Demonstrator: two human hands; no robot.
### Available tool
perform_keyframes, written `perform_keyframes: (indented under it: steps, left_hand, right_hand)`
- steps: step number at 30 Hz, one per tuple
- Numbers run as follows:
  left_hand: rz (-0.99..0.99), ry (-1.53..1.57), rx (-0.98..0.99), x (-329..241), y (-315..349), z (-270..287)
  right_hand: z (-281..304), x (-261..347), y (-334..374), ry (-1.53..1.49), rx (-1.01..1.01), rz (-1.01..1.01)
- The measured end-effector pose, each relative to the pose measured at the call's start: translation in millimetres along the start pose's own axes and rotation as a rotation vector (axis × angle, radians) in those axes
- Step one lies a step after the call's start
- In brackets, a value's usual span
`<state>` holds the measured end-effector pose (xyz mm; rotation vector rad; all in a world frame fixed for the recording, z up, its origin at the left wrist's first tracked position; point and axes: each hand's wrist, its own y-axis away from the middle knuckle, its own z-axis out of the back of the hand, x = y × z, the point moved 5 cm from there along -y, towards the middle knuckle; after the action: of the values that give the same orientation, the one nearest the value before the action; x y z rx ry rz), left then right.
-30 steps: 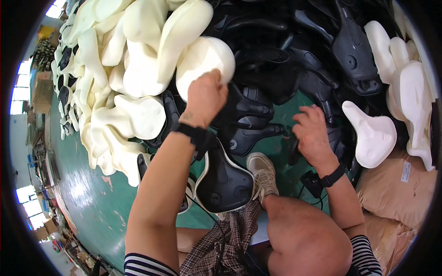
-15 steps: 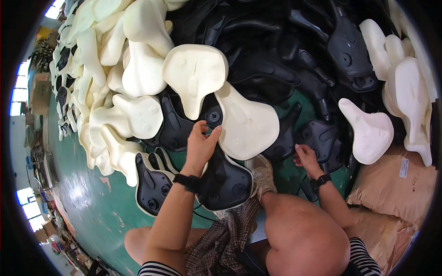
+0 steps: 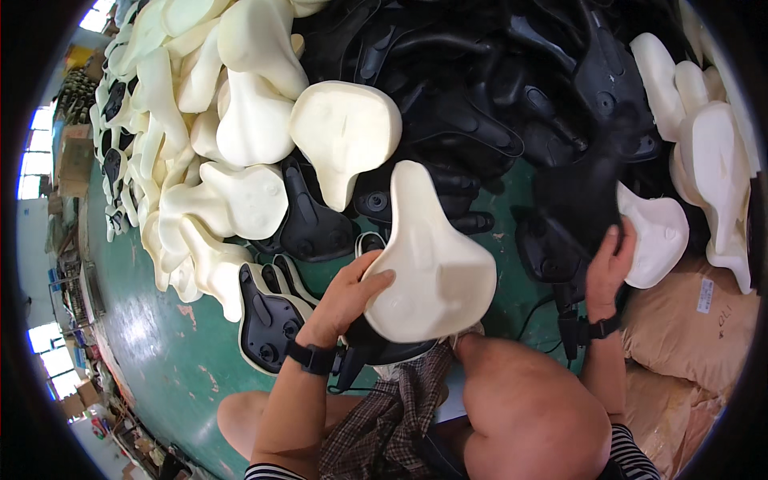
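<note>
My left hand (image 3: 346,298) is closed on the edge of a cream foam bicycle saddle pad (image 3: 432,264), its narrow nose pointing away from me. Its thumb lies on the pad's upper face. On the right, my right hand (image 3: 610,268) grips a black saddle shell (image 3: 582,200), which is smeared by motion. Partly under the foam pad, close to my lap, sits another black saddle piece. Beside my left wrist, a black shell with a cream rim (image 3: 270,320) rests on the floor. A cream saddle pad (image 3: 652,240) lies just behind my right hand.
Cream foam pads (image 3: 256,120) are heaped at the left, and black saddle shells (image 3: 456,104) pile up at the back. More pads (image 3: 708,152) stand at the far right above brown sacks (image 3: 688,320). The floor (image 3: 160,320) is green. A black cable (image 3: 528,316) runs near my knee.
My left hand has taken hold of the foam pad and brought it nearer, with its nose now pointing away. My right hand has lifted a black shell and moved to the right.
</note>
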<state>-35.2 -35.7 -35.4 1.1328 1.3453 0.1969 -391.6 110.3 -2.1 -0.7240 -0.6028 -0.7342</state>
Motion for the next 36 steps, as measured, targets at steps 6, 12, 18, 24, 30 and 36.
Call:
perform_keyframes:
  steps: [6,12,18,24,30,36]
  left_hand:
    - [-0.203,-0.082,-0.044,-31.4,27.7,-22.2]
    - [-0.348,0.166,-0.055,-51.7,12.9,-35.0]
    - [-0.372,0.369,-0.027,-50.5,2.1,-40.7]
    - [-0.362,0.448,-0.054,-47.5,-7.9,-36.3]
    - [-0.328,0.702,-0.002,-37.0,-7.7,-28.9]
    - [-0.329,0.46,-0.085,-42.3,-4.2,-7.4]
  right_hand:
    - [-26.1,77.2,0.7,-0.644,0.205,-0.348]
    - [-75.2,104.8,7.4,-0.618,0.619,0.061]
    - [-94.9,111.7,19.0,-0.481,0.514,0.147]
    - [-103.0,118.2,12.1,-0.407,0.493,0.294]
    - [-120.7,98.8,25.6,-0.628,0.492,-0.056]
    - [-129.3,64.3,56.5,-0.914,0.752,-0.579]
